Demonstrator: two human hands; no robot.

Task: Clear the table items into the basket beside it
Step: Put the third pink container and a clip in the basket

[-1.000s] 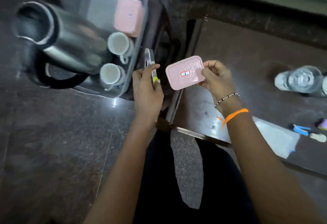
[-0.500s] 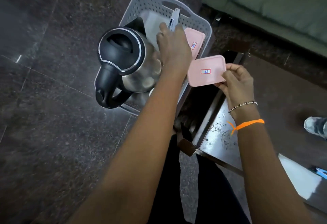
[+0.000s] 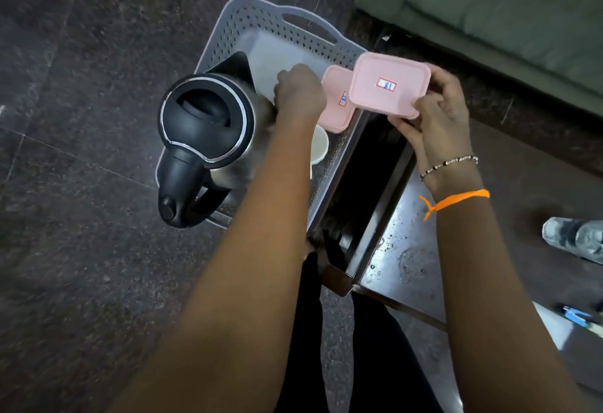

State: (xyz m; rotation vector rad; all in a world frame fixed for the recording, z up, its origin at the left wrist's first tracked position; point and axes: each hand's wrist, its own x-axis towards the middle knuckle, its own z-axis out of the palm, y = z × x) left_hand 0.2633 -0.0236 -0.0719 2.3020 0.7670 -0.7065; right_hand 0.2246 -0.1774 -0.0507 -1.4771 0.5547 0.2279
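My right hand [image 3: 437, 119] pinches the pink box [image 3: 390, 85] by its near edge above the basket [image 3: 261, 18] rim, light, stiff, likely slick plastic, while my left hand [image 3: 300, 93] reaches inside, grip hidden.

A pale grey basket [image 3: 261, 18], its walls perforated in a dotted pattern, stands on dark speckled stone flooring [image 3: 81, 266]. A black-lidded steel kettle [image 3: 205, 125] sits inside beside two pink containers, one [image 3: 336, 109] in the basket, one [image 3: 388, 83] held, each bearing a red-bordered label. An orange thread [image 3: 456, 199] circles one wrist.
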